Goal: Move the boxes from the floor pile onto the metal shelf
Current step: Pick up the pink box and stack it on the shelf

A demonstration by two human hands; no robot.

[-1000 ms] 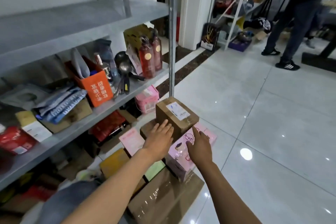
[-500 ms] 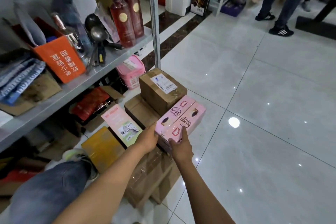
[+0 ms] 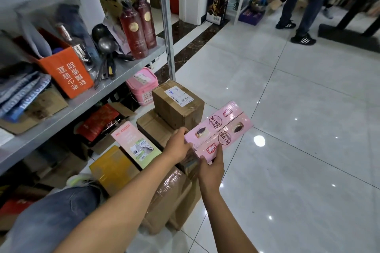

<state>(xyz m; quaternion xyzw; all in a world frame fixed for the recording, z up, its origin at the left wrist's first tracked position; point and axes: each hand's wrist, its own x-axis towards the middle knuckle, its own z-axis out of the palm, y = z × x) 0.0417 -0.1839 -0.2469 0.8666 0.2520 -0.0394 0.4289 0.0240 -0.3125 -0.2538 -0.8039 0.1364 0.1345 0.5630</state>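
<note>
Both hands hold a long pink box [image 3: 221,131] raised above the floor pile, its far end pointing right. My left hand [image 3: 178,146] grips its near left corner; my right hand [image 3: 211,168] grips the near end from below. Behind it a brown carton with a white label [image 3: 177,104] stands on a flatter carton [image 3: 153,127]. A taped brown carton [image 3: 168,197], a yellow box [image 3: 111,168] and a pink-green box [image 3: 135,144] lie in the pile. The metal shelf [image 3: 115,90] runs along the left.
The shelf carries an orange box [image 3: 65,72], ladles, two red bottles [image 3: 139,26] and folded bags. A pink tub [image 3: 141,86] sits under it beside the upright post [image 3: 167,26]. A person's legs [image 3: 304,2] stand at the back right on the white tiled floor.
My hands went from resting on the pile to gripping the pink box, which has lifted off the pile and swung to the right. The view has tilted down.
</note>
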